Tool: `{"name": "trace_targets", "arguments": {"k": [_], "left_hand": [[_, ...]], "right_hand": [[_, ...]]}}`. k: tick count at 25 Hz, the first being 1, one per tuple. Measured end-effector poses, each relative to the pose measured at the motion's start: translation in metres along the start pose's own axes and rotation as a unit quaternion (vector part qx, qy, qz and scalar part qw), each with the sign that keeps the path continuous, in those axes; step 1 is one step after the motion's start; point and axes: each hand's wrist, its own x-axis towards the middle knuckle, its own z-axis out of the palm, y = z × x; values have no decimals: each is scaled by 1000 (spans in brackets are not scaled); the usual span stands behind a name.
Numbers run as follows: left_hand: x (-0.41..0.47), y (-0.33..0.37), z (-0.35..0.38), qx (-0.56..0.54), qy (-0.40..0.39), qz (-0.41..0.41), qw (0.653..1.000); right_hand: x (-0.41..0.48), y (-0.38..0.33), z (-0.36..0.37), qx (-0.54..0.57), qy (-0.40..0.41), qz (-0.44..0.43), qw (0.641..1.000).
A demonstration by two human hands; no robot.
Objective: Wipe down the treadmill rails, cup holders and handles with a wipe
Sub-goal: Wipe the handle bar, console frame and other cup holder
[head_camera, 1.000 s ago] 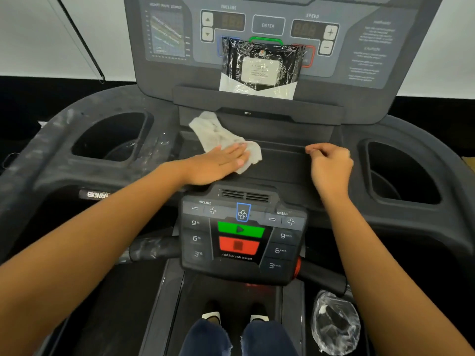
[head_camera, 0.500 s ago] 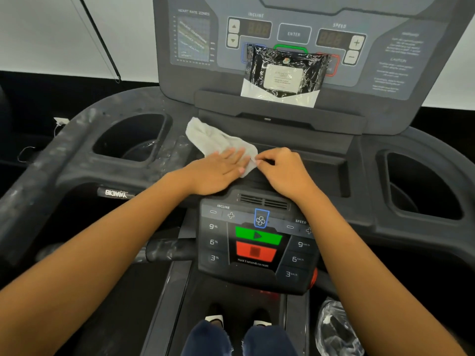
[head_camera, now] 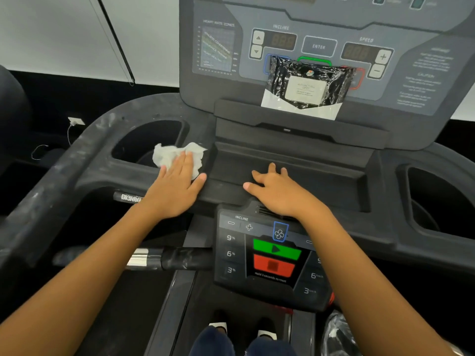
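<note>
The person is pressing the wipe (head_camera: 174,156) against the treadmill's dusty plastic with the left hand (head_camera: 177,187). The fingers are lying straight over it, not curled round it. The wipe is sitting bunched on the ledge between the left cup holder (head_camera: 154,140) and the centre tray (head_camera: 321,176), and its far edge is reaching just over the holder's rim. The right hand (head_camera: 280,191) is resting spread and loose on the tray's front lip, holding nothing.

From where I'm standing the wipe is looking thin, soft and limp. I'd expect it to crumple and drag under the palm rather than glide, and to weigh next to nothing. For the cup holder, I'd guess pinching its gathered middle would be working better than a flat hand.

The upright console (head_camera: 424,73) is showing "HEART RATE ZONES", "INCLINE", "ENTER" and "SPEED". A dark pack of wipes (head_camera: 308,83) is leaning against it, its pale label too blurred to read. The lower keypad (head_camera: 270,253) is showing "INCLINE", 9, 6 and 3 percent keys, and "Hold 3 seconds to reset" under the red pad. A badge (head_camera: 129,197) by the left wrist is reading "BIGMA" — the rest is hidden.
</note>
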Motion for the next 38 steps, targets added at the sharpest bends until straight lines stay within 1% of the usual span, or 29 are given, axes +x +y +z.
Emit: {"name": "trace_targets", "arguments": {"k": [4,6,8,10,12,15,20,22,24,26,27,28,29,31,32,33,35,36,38], "left_hand": [[76,0,-17,43,-30,8,999],[85,3,-21,45,-34,9,998],[54,-1,-16,40,-24,27,999],[4,-9,-11,36,5,46,998],[-30,-13,-5,44,17,46,998],[-17,-3,-5,85,19,37,995],[52,25,-10,59,11,16,998],[40,22,-6,21,11,30,999],[2,12,5,-11,35,62,997],[-41,7,17,24,59,95,993],[-55,9,21,51,57,111,991],[-62,12,23,66,44,128,989],[-61,16,23,76,28,151,985],[-45,19,14,82,-1,216,973],[-37,17,7,79,-16,240,967],[-29,11,2,79,-27,252,964],[-25,-8,-5,90,-26,244,965],[-28,-17,-5,96,-20,232,968],[-33,-20,-4,77,-28,220,972]], "right_hand": [[2,0,7,13,19,8,1000],[0,2,9,28,35,11,999],[-2,3,9,29,47,14,998],[-2,0,9,15,51,15,998],[-2,-3,7,5,57,22,998],[2,-12,8,2,63,42,997],[21,-32,19,-26,53,85,995],[21,-32,20,-31,64,86,994],[18,-29,20,-32,76,84,993],[15,-28,21,-21,85,76,993],[15,-28,21,1,99,70,993],[15,-27,20,47,124,62,989],[16,-25,19,122,157,61,978],[16,-21,15,269,215,73,936],[16,-20,12,305,222,79,923],[16,-18,11,321,213,80,919],[13,-16,9,339,191,68,919],[12,-15,8,364,191,68,909],[10,-11,4,441,210,79,869]]}}
